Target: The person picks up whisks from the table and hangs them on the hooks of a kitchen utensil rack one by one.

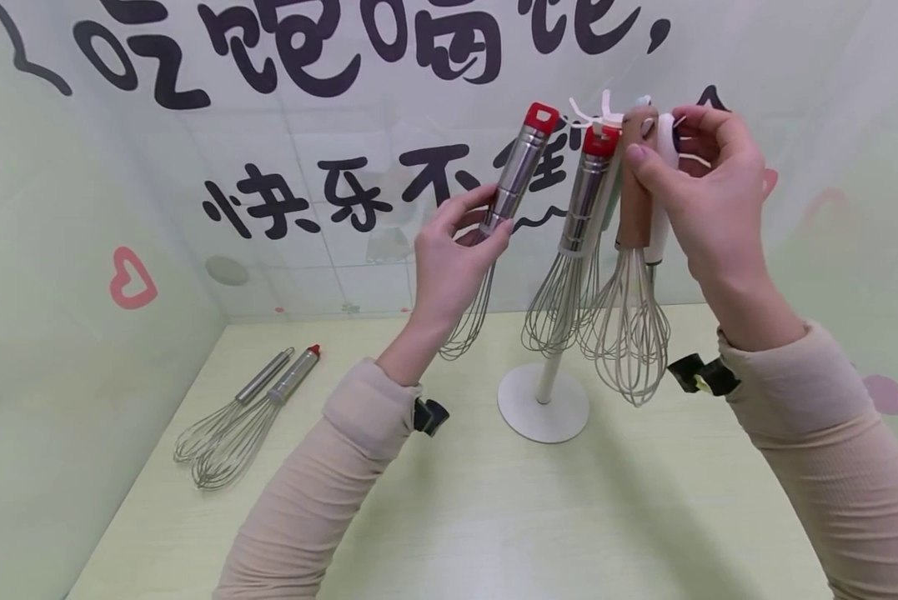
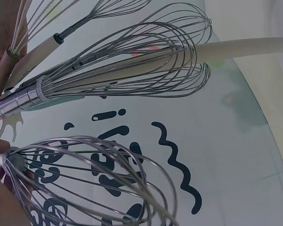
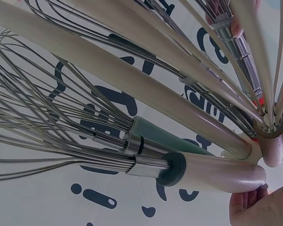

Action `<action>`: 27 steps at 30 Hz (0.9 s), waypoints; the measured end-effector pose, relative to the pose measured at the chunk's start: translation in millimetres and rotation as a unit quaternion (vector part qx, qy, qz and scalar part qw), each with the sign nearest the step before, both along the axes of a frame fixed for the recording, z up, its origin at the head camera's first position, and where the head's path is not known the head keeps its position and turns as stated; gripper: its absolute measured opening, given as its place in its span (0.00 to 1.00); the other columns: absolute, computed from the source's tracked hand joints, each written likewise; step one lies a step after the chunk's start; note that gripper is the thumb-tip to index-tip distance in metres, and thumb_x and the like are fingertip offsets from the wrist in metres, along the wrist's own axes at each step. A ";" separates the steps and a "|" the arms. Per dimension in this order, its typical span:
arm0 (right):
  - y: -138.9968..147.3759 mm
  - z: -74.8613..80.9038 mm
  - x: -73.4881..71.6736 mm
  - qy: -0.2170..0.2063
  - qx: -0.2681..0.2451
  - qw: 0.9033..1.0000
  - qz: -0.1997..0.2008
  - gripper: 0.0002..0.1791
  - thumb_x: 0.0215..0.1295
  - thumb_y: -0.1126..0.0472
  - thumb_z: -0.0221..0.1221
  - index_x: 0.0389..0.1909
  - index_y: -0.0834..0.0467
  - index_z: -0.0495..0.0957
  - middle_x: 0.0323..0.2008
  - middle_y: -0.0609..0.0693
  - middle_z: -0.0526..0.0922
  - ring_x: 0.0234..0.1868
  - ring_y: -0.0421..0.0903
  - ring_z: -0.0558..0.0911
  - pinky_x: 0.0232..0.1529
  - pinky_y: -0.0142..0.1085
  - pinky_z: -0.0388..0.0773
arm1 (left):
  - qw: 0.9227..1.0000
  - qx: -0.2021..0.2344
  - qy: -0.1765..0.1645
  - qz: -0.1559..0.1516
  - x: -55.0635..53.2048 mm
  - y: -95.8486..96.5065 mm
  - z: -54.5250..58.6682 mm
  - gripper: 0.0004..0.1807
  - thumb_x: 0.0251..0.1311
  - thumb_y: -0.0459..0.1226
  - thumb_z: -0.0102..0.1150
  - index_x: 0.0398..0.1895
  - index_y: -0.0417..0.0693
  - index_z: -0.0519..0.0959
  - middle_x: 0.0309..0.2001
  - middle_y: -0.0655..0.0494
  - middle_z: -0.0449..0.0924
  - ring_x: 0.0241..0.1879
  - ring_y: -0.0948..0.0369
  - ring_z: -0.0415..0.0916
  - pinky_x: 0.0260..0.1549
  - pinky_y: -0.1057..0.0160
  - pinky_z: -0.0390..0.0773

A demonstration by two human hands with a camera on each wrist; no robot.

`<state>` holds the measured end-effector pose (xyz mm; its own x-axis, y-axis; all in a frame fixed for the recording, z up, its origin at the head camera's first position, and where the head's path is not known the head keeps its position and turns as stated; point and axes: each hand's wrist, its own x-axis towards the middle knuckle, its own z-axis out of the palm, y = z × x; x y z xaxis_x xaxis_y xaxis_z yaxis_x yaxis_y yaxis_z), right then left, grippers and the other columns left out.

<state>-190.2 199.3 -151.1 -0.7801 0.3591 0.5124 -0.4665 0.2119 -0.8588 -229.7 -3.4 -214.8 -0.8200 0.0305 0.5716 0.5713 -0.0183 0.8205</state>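
My left hand (image 1: 456,250) grips a steel-handled whisk (image 1: 519,171) with a red end cap, its wires hanging down, just left of a white stand (image 1: 544,417). Several whisks hang from the stand's hooks. Among them are another red-capped whisk (image 1: 585,196), a brown-handled whisk (image 1: 634,208) and a white-handled whisk (image 3: 217,172). At the top right of the stand, my right hand (image 1: 707,179) has its thumb on the brown handle and curled fingers by the end of the white handle. A green-handled whisk (image 3: 162,134) hangs behind, partly hidden.
Two whisks lie side by side at the table's left: a plain steel one (image 1: 261,379) and a red-capped one (image 1: 291,379). The pale table (image 1: 479,517) meets a printed backdrop (image 1: 306,283) with black lettering close behind the stand.
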 end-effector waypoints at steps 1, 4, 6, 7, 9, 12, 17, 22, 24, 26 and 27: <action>0.0 -0.3 -0.1 0.001 -0.003 1.000 0.002 0.24 0.51 0.65 0.67 0.51 0.57 0.72 0.42 0.44 0.74 0.45 0.39 0.74 0.46 0.24 0.73 | 1.000 0.000 0.001 -0.001 -0.1 0.5 0.2 0.23 0.52 0.27 0.63 0.55 0.38 0.76 0.53 0.45 0.75 0.48 0.55 0.79 0.46 0.69 0.82; -0.5 -0.9 -0.2 0.004 -0.002 1.000 0.003 0.24 0.51 0.64 0.67 0.50 0.56 0.72 0.42 0.44 0.74 0.44 0.39 0.74 0.45 0.24 0.72 | 1.000 0.001 0.004 -0.004 -1.3 2.4 0.4 0.23 0.52 0.26 0.63 0.55 0.38 0.76 0.53 0.44 0.75 0.48 0.55 0.79 0.46 0.69 0.82; -0.5 -1.2 -0.1 0.006 0.000 1.000 0.003 0.23 0.51 0.64 0.67 0.50 0.56 0.72 0.42 0.44 0.74 0.44 0.39 0.75 0.44 0.24 0.72 | 1.000 0.002 0.004 -0.008 -1.7 3.4 0.5 0.23 0.52 0.26 0.63 0.55 0.37 0.76 0.54 0.44 0.75 0.48 0.54 0.79 0.46 0.69 0.82; -0.4 -1.3 0.1 0.006 0.000 1.000 0.004 0.24 0.51 0.64 0.67 0.50 0.56 0.72 0.42 0.44 0.74 0.44 0.39 0.74 0.44 0.24 0.72 | 1.000 0.002 0.005 -0.009 -2.0 4.0 0.5 0.23 0.52 0.26 0.63 0.55 0.37 0.76 0.54 0.44 0.76 0.48 0.54 0.79 0.45 0.69 0.82; -0.1 -1.4 0.2 0.006 0.002 1.000 0.004 0.24 0.51 0.64 0.67 0.50 0.56 0.72 0.43 0.44 0.74 0.44 0.39 0.74 0.44 0.24 0.72 | 1.000 0.001 0.006 -0.011 -2.4 5.0 0.3 0.23 0.52 0.26 0.63 0.55 0.37 0.76 0.54 0.44 0.76 0.48 0.55 0.79 0.45 0.68 0.82; 0.4 -1.5 0.7 0.004 0.000 1.000 0.007 0.25 0.51 0.63 0.67 0.51 0.57 0.72 0.43 0.44 0.74 0.45 0.39 0.74 0.45 0.24 0.72 | 1.000 -0.002 0.009 -0.011 -2.7 6.2 0.0 0.23 0.52 0.26 0.63 0.55 0.37 0.76 0.54 0.44 0.76 0.48 0.55 0.79 0.45 0.68 0.82; 0.2 -1.5 1.1 0.002 0.005 1.000 0.002 0.25 0.52 0.63 0.67 0.52 0.57 0.72 0.43 0.44 0.74 0.44 0.39 0.74 0.44 0.24 0.72 | 1.000 -0.012 0.012 -0.010 -2.0 7.3 -0.1 0.23 0.53 0.27 0.63 0.55 0.38 0.76 0.54 0.45 0.76 0.48 0.55 0.79 0.46 0.68 0.82; 0.0 -2.5 0.4 0.000 0.024 1.000 -0.013 0.25 0.52 0.62 0.67 0.52 0.56 0.72 0.44 0.43 0.73 0.44 0.39 0.73 0.44 0.24 0.72 | 1.000 -0.024 0.015 -0.007 -2.1 8.7 -1.7 0.24 0.53 0.27 0.63 0.56 0.39 0.76 0.54 0.45 0.76 0.48 0.55 0.79 0.46 0.69 0.82; -0.1 -2.6 0.6 0.000 0.022 1.000 -0.011 0.25 0.52 0.62 0.67 0.52 0.56 0.72 0.44 0.43 0.73 0.44 0.39 0.73 0.44 0.24 0.72 | 0.999 -0.028 0.015 -0.006 -2.5 9.2 -2.4 0.24 0.53 0.27 0.63 0.56 0.40 0.76 0.54 0.46 0.76 0.48 0.55 0.79 0.46 0.69 0.82; -0.1 -2.5 0.4 -0.001 0.020 1.000 -0.011 0.25 0.52 0.63 0.67 0.52 0.56 0.72 0.43 0.43 0.74 0.44 0.39 0.73 0.44 0.24 0.72 | 0.999 -0.031 0.013 -0.007 -3.1 9.6 -2.8 0.23 0.53 0.28 0.63 0.56 0.40 0.76 0.54 0.46 0.76 0.48 0.55 0.79 0.46 0.69 0.82; -0.2 -2.4 0.3 0.000 0.018 1.000 -0.010 0.24 0.52 0.63 0.67 0.51 0.56 0.72 0.43 0.43 0.74 0.44 0.39 0.73 0.44 0.24 0.72 | 0.999 -0.032 0.011 -0.008 -3.4 9.9 -3.1 0.23 0.54 0.28 0.63 0.56 0.40 0.76 0.54 0.46 0.76 0.48 0.55 0.79 0.47 0.69 0.81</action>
